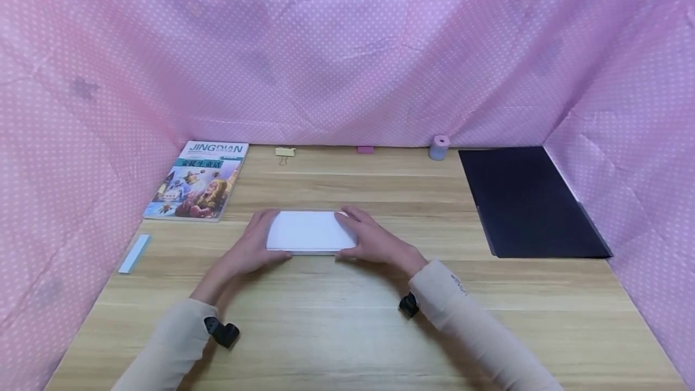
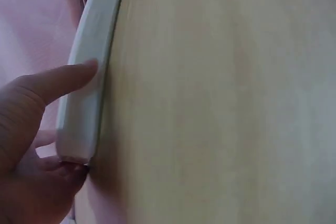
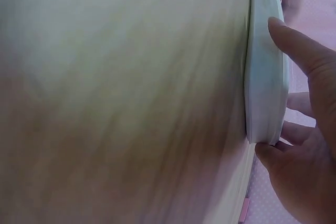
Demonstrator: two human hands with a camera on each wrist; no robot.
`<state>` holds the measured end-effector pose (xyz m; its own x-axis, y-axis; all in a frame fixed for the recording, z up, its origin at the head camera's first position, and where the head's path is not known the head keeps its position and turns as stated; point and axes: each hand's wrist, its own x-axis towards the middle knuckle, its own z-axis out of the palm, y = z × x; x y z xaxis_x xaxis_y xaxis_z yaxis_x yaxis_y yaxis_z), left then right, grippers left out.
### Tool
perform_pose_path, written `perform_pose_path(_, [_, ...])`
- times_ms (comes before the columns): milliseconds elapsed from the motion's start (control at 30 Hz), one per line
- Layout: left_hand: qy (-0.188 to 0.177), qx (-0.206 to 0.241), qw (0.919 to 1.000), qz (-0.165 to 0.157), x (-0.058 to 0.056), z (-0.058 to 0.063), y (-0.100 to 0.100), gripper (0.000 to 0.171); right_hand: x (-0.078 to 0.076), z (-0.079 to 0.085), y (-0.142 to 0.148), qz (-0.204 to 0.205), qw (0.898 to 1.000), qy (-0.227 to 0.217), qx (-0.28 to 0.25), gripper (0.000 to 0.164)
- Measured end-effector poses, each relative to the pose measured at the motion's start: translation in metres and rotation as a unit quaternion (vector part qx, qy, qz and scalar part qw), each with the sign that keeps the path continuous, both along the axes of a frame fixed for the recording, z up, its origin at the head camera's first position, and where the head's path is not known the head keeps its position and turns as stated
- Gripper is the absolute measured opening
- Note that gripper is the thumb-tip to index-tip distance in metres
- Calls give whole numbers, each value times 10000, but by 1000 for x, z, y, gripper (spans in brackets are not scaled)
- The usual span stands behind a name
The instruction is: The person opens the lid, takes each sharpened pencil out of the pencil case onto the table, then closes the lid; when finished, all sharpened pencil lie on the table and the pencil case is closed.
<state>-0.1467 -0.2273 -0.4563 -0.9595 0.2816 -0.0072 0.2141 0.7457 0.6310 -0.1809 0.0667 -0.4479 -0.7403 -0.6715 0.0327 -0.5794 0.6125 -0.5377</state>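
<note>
A thick white pad [image 1: 311, 231], like a blank-covered notebook, lies flat at the middle of the wooden table [image 1: 336, 330]. My left hand [image 1: 252, 246] grips its left end, thumb along the near edge and fingers around the end. On the opposite end, my right hand [image 1: 374, 241] holds it the same way. In the left wrist view the left thumb [image 2: 68, 80] presses the pale long side of the pad [image 2: 86, 98]. The right wrist view shows the right thumb [image 3: 299, 45] against that same side of the pad [image 3: 265, 82]. Whether its underside touches the table everywhere I cannot tell.
An illustrated magazine [image 1: 198, 183] lies back left, with a pale blue strip [image 1: 134, 254] nearer. Along the back edge are a yellow binder clip [image 1: 285, 152], a small pink block [image 1: 365, 149] and a pink-and-blue cylinder [image 1: 439, 148]. A black folder [image 1: 532, 201] lies right. Pink dotted cloth [image 1: 347, 47] surrounds the table.
</note>
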Motion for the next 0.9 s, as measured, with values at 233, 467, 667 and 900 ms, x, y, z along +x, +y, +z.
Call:
perform_pose_path(233, [130, 150, 9995, 240, -2, -8, 7, 110, 2, -1, 0, -23, 9999, 5, 124, 94])
perform_pose_path(467, [273, 121, 9984, 480, -2, -14, 10, 108, 3, -3, -2, -36, 9994, 278, 185, 89])
perform_pose_path(667, [403, 34, 9973, 609, -1, -15, 11, 107, 3, -2, -2, 114, 9983, 483, 309, 86])
perform_pose_path(900, [434, -83, 9963, 743, 0, -16, 12, 107, 2, 0, 1, 250, 9976, 443, 463, 81])
